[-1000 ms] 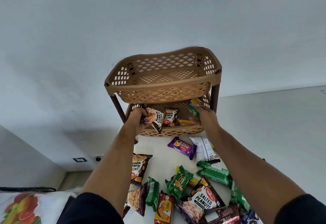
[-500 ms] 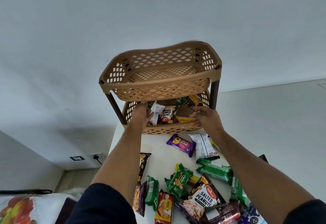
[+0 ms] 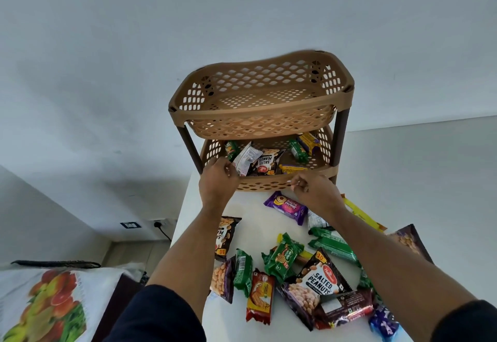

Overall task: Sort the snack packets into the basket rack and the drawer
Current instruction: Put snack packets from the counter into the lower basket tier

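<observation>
The basket rack (image 3: 261, 110) stands on the table (image 3: 250, 223) just beyond both hands. Packets lie in its lower basket (image 3: 269, 183) between left hand (image 3: 217, 180) and right hand (image 3: 313, 189); loose packets (image 3: 285, 258) lie nearer, beneath the forearms

Upper basket (image 3: 258, 105) empty; lower tier (image 3: 326, 150) half-filled, front open.

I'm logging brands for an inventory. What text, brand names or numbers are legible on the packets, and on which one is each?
"SALTED PEANUTS", "10": black packet on the table.
"SALTED PEANUTS", "10": black packet in the lower basket.
"JIMJAM": purple packet.
"10" and part of "SALTED PEANUTS": black packet beside the left forearm.
Green, orange and blue packets: print too small or blurred.
</observation>
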Available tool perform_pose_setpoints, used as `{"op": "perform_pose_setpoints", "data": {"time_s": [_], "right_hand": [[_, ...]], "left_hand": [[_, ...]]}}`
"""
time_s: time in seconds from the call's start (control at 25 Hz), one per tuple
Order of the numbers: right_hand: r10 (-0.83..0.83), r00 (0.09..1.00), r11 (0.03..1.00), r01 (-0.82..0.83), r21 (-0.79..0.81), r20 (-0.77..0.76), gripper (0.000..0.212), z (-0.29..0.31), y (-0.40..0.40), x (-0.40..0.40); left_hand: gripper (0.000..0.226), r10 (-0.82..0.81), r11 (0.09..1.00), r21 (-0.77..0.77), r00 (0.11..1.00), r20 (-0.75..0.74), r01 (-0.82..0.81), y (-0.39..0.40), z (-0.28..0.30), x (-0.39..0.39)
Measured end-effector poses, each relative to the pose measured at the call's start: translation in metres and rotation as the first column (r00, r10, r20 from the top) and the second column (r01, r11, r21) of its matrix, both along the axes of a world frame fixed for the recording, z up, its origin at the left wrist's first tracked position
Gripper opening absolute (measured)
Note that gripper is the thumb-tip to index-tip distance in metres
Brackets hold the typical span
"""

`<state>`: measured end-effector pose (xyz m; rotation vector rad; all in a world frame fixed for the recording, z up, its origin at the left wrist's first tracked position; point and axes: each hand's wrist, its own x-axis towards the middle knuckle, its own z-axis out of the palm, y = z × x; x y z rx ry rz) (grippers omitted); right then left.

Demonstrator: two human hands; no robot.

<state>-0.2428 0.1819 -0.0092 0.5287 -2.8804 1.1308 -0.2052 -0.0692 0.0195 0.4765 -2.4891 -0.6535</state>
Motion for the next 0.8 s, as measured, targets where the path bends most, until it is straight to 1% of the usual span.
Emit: {"op": "perform_pose_setpoints", "data": {"time_s": [0.04,0.12,0.16,0.2,0.24,0.32,0.36,0.4,0.48,0.56,0.64,0.72,0.8], "right_hand": [[0.007,1.000,0.998,-0.007,0.057,0.004,0.004,-0.002,0.000,0.003],[0.036,0.999,0.980,-0.041,0.192,0.031,0.007,-0.006,0.001,0.009],[0.048,0.997,0.966,-0.062,0.250,0.060,0.007,-0.008,0.001,0.011],[0.062,0.994,0.952,-0.087,0.295,0.096,0.007,-0.010,0.001,0.013],[0.074,0.990,0.934,-0.111,0.338,0.120,0.016,-0.012,0.000,0.016],[0.102,0.979,0.897,-0.166,0.409,0.174,0.047,-0.018,-0.003,0.021],[0.113,0.975,0.878,-0.189,0.440,0.193,0.058,-0.021,-0.006,0.023],[0.126,0.969,0.853,-0.214,0.475,0.210,0.064,-0.024,-0.010,0.025],[0.158,0.964,0.776,-0.255,0.577,0.213,0.069,-0.031,-0.016,0.028],[0.177,0.963,0.715,-0.267,0.646,0.203,0.069,-0.037,-0.020,0.031],[0.177,0.967,0.708,-0.256,0.658,0.186,0.067,-0.038,-0.024,0.033],[0.168,0.978,0.710,-0.208,0.673,0.124,0.062,-0.037,-0.028,0.032],[0.144,0.987,0.715,-0.149,0.683,0.064,0.063,-0.037,-0.029,0.032]], "left_hand": [[0.020,0.004,1.000,-0.014,1.000,0.014,-0.004,-0.003,-0.002,0.007],[0.022,-0.006,0.999,-0.044,0.994,0.109,0.011,-0.012,-0.010,0.020],[0.028,-0.004,0.999,-0.042,0.980,0.201,0.013,-0.018,-0.015,0.025],[0.041,0.004,0.999,-0.031,0.946,0.323,0.007,-0.024,-0.020,0.030],[0.059,0.011,1.000,-0.019,0.889,0.458,-0.003,-0.029,-0.025,0.037],[0.089,0.011,0.999,0.016,0.737,0.676,-0.030,-0.038,-0.036,0.051],[0.098,-0.003,0.999,0.036,0.667,0.745,-0.035,-0.039,-0.041,0.057],[0.105,-0.016,0.998,0.048,0.608,0.794,-0.037,-0.039,-0.045,0.062],[0.109,-0.026,0.999,0.043,0.542,0.840,-0.020,-0.033,-0.054,0.072],[0.101,-0.021,1.000,0.025,0.542,0.840,0.000,-0.024,-0.061,0.079],[0.087,-0.010,0.999,-0.012,0.582,0.813,0.033,-0.015,-0.062,0.084],[0.074,-0.011,0.996,-0.048,0.621,0.784,0.077,-0.008,-0.061,0.087],[0.070,-0.022,0.988,-0.081,0.650,0.760,0.128,-0.004,-0.059,0.089]]}}
